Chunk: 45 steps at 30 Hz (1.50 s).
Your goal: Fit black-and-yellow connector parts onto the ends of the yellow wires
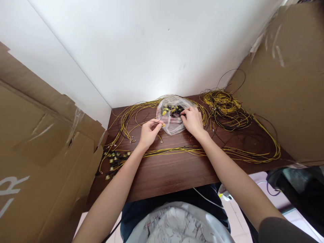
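Over brown wood (172,170), the left grip (149,133) pinches a half-hidden yellow piece (163,125); the right grip (193,120) I cannot tell.

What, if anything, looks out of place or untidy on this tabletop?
The heap of yellow and black wires at the far right: its strands look tangled and a dark wire loop strays above it, while the near wire bundle runs roughly lengthwise across the wooden tabletop.

White "R" (12,185) (tilted) on cardboard (43,141).
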Available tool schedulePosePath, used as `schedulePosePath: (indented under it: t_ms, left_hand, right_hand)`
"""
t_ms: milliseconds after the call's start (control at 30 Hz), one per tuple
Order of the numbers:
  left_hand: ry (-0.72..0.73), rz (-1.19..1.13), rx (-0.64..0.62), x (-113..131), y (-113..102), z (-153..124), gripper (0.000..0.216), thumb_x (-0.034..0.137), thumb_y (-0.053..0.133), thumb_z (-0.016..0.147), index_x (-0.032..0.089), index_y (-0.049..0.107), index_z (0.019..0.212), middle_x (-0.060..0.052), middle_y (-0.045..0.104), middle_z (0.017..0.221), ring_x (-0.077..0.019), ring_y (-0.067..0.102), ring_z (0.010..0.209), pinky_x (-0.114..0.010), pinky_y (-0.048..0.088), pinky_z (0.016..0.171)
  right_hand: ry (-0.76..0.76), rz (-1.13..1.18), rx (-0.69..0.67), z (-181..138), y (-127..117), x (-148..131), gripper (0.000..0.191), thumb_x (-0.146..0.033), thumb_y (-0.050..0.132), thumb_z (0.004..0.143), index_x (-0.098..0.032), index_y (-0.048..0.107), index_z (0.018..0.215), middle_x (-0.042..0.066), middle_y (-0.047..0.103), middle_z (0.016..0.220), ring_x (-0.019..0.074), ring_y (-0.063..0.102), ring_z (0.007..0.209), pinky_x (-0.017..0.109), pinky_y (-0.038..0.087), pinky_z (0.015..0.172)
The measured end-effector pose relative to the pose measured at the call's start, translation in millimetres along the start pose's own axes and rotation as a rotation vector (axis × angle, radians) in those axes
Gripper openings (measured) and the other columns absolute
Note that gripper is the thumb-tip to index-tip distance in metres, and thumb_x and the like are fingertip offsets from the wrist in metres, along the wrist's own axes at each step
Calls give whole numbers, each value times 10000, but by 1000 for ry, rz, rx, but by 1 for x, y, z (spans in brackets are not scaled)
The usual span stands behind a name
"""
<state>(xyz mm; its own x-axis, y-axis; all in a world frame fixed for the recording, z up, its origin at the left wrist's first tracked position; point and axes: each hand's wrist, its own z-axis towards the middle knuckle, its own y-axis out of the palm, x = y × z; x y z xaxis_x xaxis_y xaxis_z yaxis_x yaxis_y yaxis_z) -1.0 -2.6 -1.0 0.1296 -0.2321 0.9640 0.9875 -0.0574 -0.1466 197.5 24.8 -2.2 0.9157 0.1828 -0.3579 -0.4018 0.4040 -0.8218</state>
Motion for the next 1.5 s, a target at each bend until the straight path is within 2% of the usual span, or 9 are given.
schedulePosePath:
  t_ms: [300, 667, 800, 933, 1033, 1100, 1267, 1367, 1500]
  left_hand:
    - [-10, -8, -25, -2, -1, 1, 154, 267, 604, 742, 139, 660, 806, -68, 688, 845, -118, 579, 647, -228, 477, 600]
    - [2, 20, -21, -2, -1, 1, 141, 253, 594, 746, 142, 664, 797, -61, 685, 841, -116, 576, 647, -224, 466, 600]
    - [17, 48, -31, -4, -2, 1, 157, 266, 594, 753, 139, 672, 804, -64, 688, 843, -121, 586, 659, -226, 465, 615]
    - [21, 67, -32, -5, -2, 1, 179, 273, 597, 754, 130, 686, 817, -65, 694, 845, -124, 596, 675, -221, 465, 617]
    - [1, 79, -41, -5, -2, 1, 196, 267, 599, 753, 118, 697, 833, -68, 700, 838, -125, 600, 675, -217, 471, 613]
    - [-21, 66, -47, -4, -2, 1, 203, 263, 609, 745, 110, 701, 842, -69, 703, 823, -120, 600, 657, -218, 484, 610]
    - [-94, -102, 8, -5, -1, 1, 238, 274, 670, 696, 91, 687, 848, -76, 703, 820, -128, 640, 650, -256, 549, 661]
    - [-139, -209, 52, -5, -1, 1, 293, 300, 718, 650, 80, 673, 838, -80, 702, 799, -157, 669, 662, -304, 577, 690]
    - [-146, -282, 59, -6, 0, 1, 343, 327, 761, 599, 78, 665, 815, -80, 700, 800, -178, 681, 676, -331, 592, 693]
  right_hand:
    - [-17, -63, 55, -2, -2, 0, 193, -245, 510, 823, -167, 679, 774, 120, 568, 850, 276, 486, 868, 419, 417, 726]
    - [-8, -33, -12, -3, 0, 2, 207, -263, 527, 828, -209, 705, 920, 115, 567, 887, 297, 462, 933, 449, 383, 762]
    - [8, -30, -28, -1, 3, 1, 189, -282, 532, 832, -209, 705, 858, 111, 560, 874, 296, 454, 937, 451, 370, 777]
    - [-22, -12, 43, 1, 4, 0, 189, -289, 538, 823, -185, 683, 760, 104, 557, 833, 284, 463, 913, 438, 375, 772]
    - [-111, 118, 150, 2, -1, -5, 154, -237, 538, 807, -164, 649, 731, 79, 554, 783, 236, 488, 839, 388, 397, 754]
    - [-209, 289, 167, 0, -6, -12, 124, -198, 519, 807, -162, 626, 757, 49, 556, 738, 189, 506, 762, 335, 416, 720]
    - [-376, 658, 0, -10, -10, -32, 98, -161, 511, 800, -162, 608, 814, 15, 595, 722, 121, 533, 634, 247, 437, 599]
    - [-396, 696, -63, -16, -5, -41, 97, -160, 524, 797, -164, 617, 825, 10, 606, 717, 113, 538, 618, 241, 442, 598]
    - [-413, 675, -55, -19, 2, -45, 99, -163, 529, 810, -162, 625, 834, 13, 607, 721, 114, 529, 625, 242, 438, 607]
